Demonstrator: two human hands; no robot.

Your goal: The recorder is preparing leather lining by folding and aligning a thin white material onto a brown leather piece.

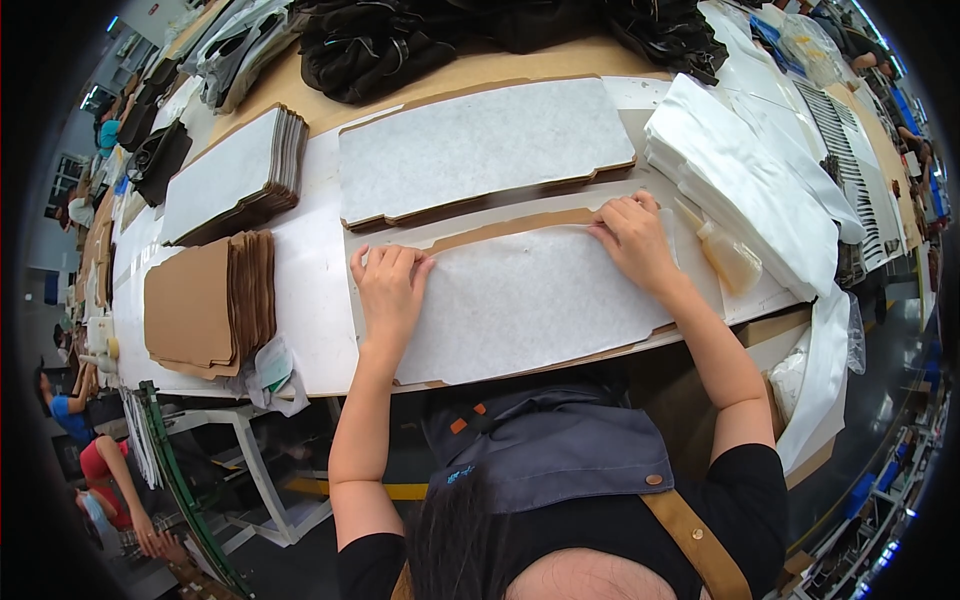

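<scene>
A thin white sheet [530,300] lies over a brown cardboard panel [500,230] at the table's near edge, and a strip of the brown shows along the far side. My left hand [390,290] pinches the sheet's far left corner between thumb and fingers. At the far right corner, my right hand [635,245] has its fingers closed on the same sheet. The sheet's far edge is slightly lifted between the two hands. Just beyond lies a stack of similar panels [490,140] topped with white. A squeeze bottle with yellowish contents [730,258] rests right of my right hand.
To the left are a pile of white-topped panels [225,175] and a pile of plain brown panels [205,305]. Folded white sheets [735,180] cover the right side, partly hanging over the edge. Black fabric goods [390,45] heap at the back. Other people work far left.
</scene>
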